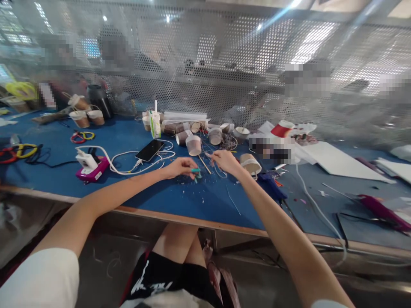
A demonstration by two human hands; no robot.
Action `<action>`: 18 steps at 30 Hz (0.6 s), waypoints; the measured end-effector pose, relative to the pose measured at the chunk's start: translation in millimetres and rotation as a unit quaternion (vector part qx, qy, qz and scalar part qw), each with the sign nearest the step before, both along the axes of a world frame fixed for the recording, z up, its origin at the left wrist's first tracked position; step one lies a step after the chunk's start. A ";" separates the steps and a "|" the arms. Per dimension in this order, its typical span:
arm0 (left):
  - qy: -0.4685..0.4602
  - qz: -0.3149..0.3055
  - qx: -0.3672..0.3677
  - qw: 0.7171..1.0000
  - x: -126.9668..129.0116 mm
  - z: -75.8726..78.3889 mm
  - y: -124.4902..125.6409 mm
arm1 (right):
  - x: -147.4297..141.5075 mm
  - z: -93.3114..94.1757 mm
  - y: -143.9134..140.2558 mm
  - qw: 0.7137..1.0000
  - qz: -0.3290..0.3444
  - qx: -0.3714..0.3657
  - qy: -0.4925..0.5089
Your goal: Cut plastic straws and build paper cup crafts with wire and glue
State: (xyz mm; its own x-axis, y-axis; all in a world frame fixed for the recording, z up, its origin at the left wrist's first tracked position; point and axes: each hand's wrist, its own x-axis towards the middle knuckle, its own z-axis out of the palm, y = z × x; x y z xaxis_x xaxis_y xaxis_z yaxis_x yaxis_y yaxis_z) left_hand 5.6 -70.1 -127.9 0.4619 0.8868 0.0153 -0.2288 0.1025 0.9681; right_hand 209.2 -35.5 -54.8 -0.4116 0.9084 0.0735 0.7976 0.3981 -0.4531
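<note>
My left hand point(180, 168) is closed just above the blue table, its fingers round a small teal piece point(195, 170). More teal shows just under the fingertips, too small to make out. To the right, my right hand point(225, 161) is pinched together, with a thin pale strand point(208, 155) at its fingertips. The strand's exact kind is unclear. Between and beyond the hands stands a paper cup point(194, 146). A thin wooden stick point(204, 164) lies between the hands. White crumbs are scattered below them, and a thin light-blue strand point(233, 200) lies nearer the edge.
Left of my hands are a phone point(150, 150) with a white cable and a purple power strip point(93, 170). Several cups and a drink carton point(155, 124) line the perforated metal screen point(205, 64). On the right lie white boards point(346, 162) and a purple-handled tool point(382, 210).
</note>
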 end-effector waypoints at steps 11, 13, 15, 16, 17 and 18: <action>-0.056 0.142 -0.026 0.988 -5.4 -15.1 9.3 | 19.9 -37.5 -5.6 0.986 -0.032 0.155 -0.047; -0.063 0.156 -0.024 0.985 -4.1 -14.9 8.8 | 19.6 -43.6 -11.2 0.984 -0.016 0.169 -0.048; -0.062 0.155 -0.019 0.986 -2.8 -13.0 6.8 | 15.4 -49.1 -18.6 0.983 0.009 0.177 -0.048; -0.059 0.149 -0.017 0.987 -2.3 -11.8 5.7 | 12.2 -51.3 -22.3 0.983 0.022 0.175 -0.052; -0.055 0.143 -0.017 0.988 -1.9 -10.7 4.7 | 8.8 -52.9 -25.5 0.983 0.033 0.169 -0.060; -0.049 0.140 -0.016 0.989 -1.8 -9.8 3.8 | 5.6 -53.8 -28.1 0.984 0.040 0.160 -0.070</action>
State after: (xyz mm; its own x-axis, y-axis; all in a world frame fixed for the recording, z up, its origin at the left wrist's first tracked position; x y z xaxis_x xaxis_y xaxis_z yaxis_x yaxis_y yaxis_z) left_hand 3.8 -66.3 -137.7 0.1961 0.9804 0.0172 -0.3445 0.0524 0.9373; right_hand 214.8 -63.5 -108.6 -0.5071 0.8127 0.2871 0.8041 0.5660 -0.1820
